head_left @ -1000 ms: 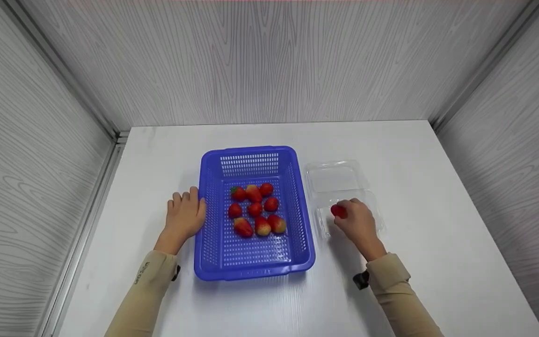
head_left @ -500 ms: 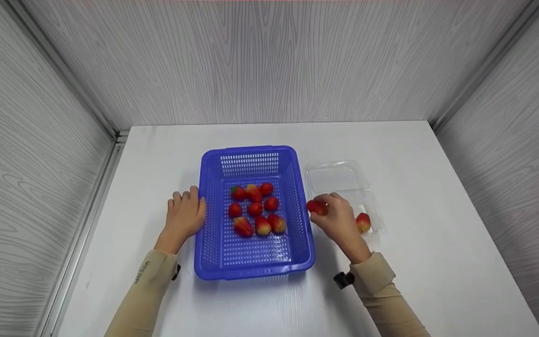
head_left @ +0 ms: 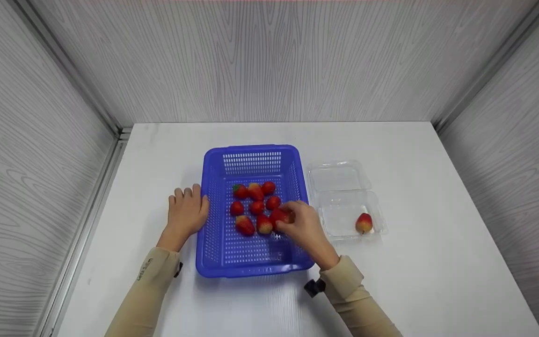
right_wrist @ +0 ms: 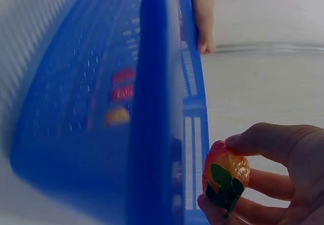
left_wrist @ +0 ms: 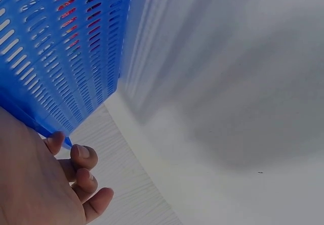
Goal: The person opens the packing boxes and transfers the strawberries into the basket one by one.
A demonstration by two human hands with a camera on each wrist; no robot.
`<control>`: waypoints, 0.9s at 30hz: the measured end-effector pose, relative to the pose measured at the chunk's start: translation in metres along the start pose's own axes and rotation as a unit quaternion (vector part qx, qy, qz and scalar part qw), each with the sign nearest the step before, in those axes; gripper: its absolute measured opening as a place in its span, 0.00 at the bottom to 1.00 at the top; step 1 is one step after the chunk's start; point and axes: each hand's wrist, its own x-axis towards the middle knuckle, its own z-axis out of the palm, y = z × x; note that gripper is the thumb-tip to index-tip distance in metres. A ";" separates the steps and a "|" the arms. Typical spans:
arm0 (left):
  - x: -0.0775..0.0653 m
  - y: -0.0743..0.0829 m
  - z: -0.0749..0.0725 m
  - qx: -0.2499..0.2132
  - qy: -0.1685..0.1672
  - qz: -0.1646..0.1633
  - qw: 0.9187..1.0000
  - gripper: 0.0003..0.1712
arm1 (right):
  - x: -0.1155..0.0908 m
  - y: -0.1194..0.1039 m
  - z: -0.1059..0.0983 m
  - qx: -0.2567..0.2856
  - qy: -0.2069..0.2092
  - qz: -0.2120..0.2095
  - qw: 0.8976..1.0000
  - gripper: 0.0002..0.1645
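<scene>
A strawberry (right_wrist: 227, 172) with green leaves is pinched between the thumb and fingers of my right hand (head_left: 308, 230). That hand reaches over the right rim of the blue slotted plastic basket (head_left: 255, 270), with the fruit close to the strawberries lying there. Several strawberries (head_left: 256, 207) sit in loose rows on the basket floor. My left hand (head_left: 185, 213) grips the basket's left rim, its fingertips curled below the edge in the left wrist view. To the right lies an opened clear plastic clamshell box (head_left: 344, 213) holding one strawberry (head_left: 364, 223).
White table (head_left: 419, 262) surrounds the basket and box. Grey wood-grain panels (head_left: 269, 61) stand behind it and at both sides. The clamshell's lid (head_left: 337, 180) lies folded back, near the basket's right rim.
My right hand has moved left from over the clamshell box to above the basket, carrying a strawberry. The strawberry in the box has come into view. My left hand stays at the rim.
</scene>
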 end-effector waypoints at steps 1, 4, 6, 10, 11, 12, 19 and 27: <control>0.000 0.000 0.000 0.002 0.001 -0.001 1.000 0.20 | 0.000 -0.002 0.005 0.001 -0.005 -0.001 1.000 0.17; 0.000 -0.001 0.000 0.003 0.001 -0.005 1.000 0.20 | -0.002 -0.008 0.019 0.006 -0.019 -0.011 1.000 0.18; -0.001 -0.001 0.000 0.003 0.004 -0.005 1.000 0.19 | -0.004 -0.012 0.029 0.008 -0.039 -0.003 0.999 0.18; -0.002 0.000 0.000 0.010 0.010 0.000 1.000 0.19 | -0.008 -0.015 0.045 0.006 -0.072 0.012 0.997 0.18; -0.001 0.000 0.000 0.011 0.012 0.002 1.000 0.20 | -0.009 -0.016 0.048 0.006 -0.078 0.018 0.997 0.18; -0.001 0.000 0.000 0.014 0.012 0.004 1.000 0.20 | -0.010 -0.017 0.051 0.002 -0.081 0.022 0.996 0.19; 0.000 0.002 -0.001 0.029 0.010 0.003 1.000 0.21 | -0.010 -0.017 0.068 -0.034 -0.117 0.045 0.992 0.19; -0.002 0.003 -0.001 0.041 0.019 0.005 0.999 0.23 | -0.010 -0.018 0.084 -0.050 -0.161 0.073 0.983 0.15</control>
